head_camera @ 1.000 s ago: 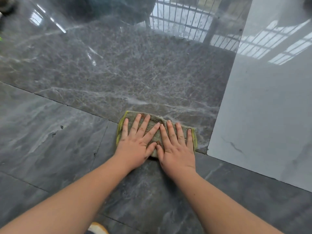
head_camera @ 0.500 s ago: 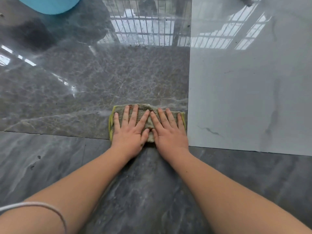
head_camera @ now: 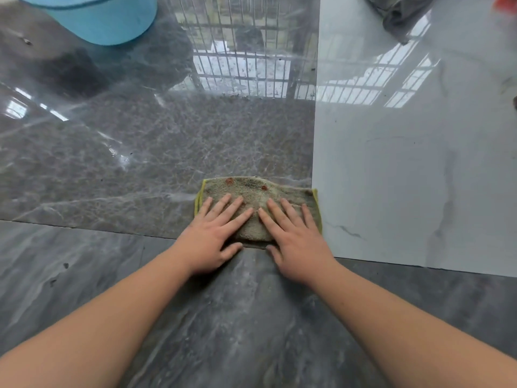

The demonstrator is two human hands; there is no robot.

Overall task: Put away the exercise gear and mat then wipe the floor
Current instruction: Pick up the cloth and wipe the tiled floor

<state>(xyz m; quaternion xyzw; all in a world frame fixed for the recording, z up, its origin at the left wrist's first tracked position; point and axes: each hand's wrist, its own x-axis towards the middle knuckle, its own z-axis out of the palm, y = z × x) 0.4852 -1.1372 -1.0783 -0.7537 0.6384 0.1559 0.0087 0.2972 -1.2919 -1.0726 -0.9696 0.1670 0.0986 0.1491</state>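
Observation:
A grey-green cleaning cloth (head_camera: 258, 193) with a yellow hem and a few rust-coloured spots lies flat on the glossy dark marble floor (head_camera: 140, 163). Its right edge touches the seam with a pale grey tile (head_camera: 405, 177). My left hand (head_camera: 215, 236) presses on the cloth's left half with straight, spread fingers. My right hand (head_camera: 293, 239) presses on the right half the same way. Both palms overlap the cloth's near edge. No exercise gear or mat is in view.
A light blue bucket (head_camera: 103, 18) stands on the floor at the far left. A crumpled dark grey cloth (head_camera: 400, 12) lies at the far right on the pale tile, with a bit of something red (head_camera: 506, 2) at the corner. A barred window is mirrored in the floor.
Both hands have pushed the cloth to the right and away from me, up to the pale tile's edge. My view has swung, bringing the blue bucket and the dark cloth into sight.

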